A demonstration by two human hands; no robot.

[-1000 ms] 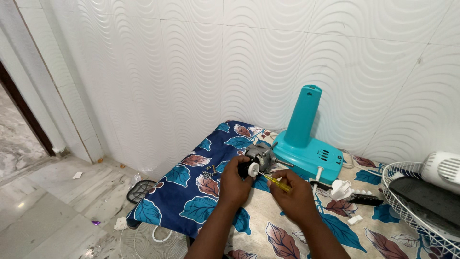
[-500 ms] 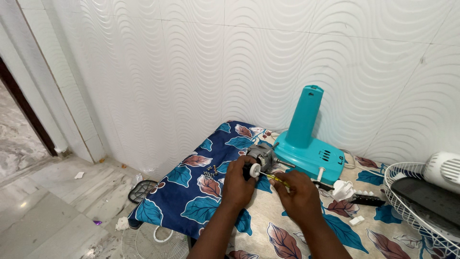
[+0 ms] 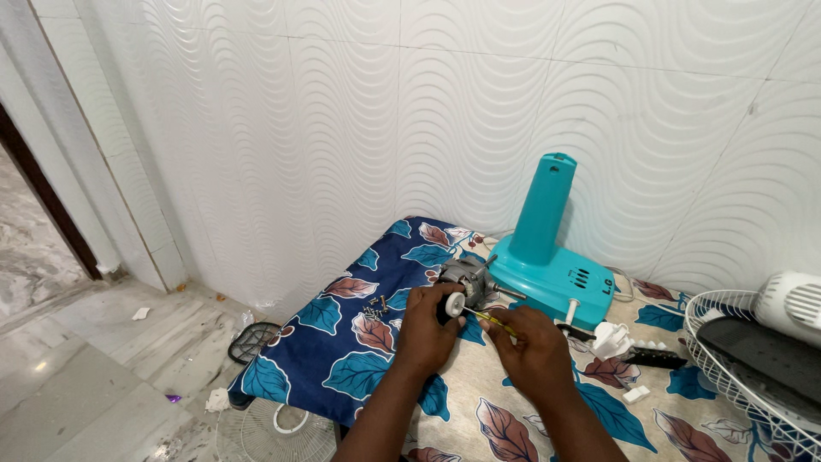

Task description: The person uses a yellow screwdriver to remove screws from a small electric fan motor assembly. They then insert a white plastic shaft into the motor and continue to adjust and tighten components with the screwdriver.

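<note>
Where the floral cloth [image 3: 342,359] drops over the near left corner of the bench [image 3: 338,423], a small grey motor [image 3: 466,281] is gripped by the left hand [image 3: 428,329], fingers closed around its body and a white round knob [image 3: 454,304] at its near end. A thin yellow-handled screwdriver [image 3: 496,321] is pinched in the right hand [image 3: 534,351], its tip set at the motor beside the knob. Both hands are held close together, just short of touching, near the middle of the bench.

Behind the motor, a teal plastic fan base [image 3: 547,269] with an upright tapered column is stood just beside it, near the wall [image 3: 342,128] of white wave-patterned tiles. Open cloth is left to the left of the hands, where a small scatter of screws [image 3: 374,310] lies. To the right, room is narrowed by white plastic parts [image 3: 609,340], a dark switch strip [image 3: 654,358] and a white wire fan guard [image 3: 727,359] at the bench's right edge.

Below the left edge, a marble floor [image 3: 77,368] is seen, with another wire guard [image 3: 274,432] and a dark slipper [image 3: 254,340] lying on it.
</note>
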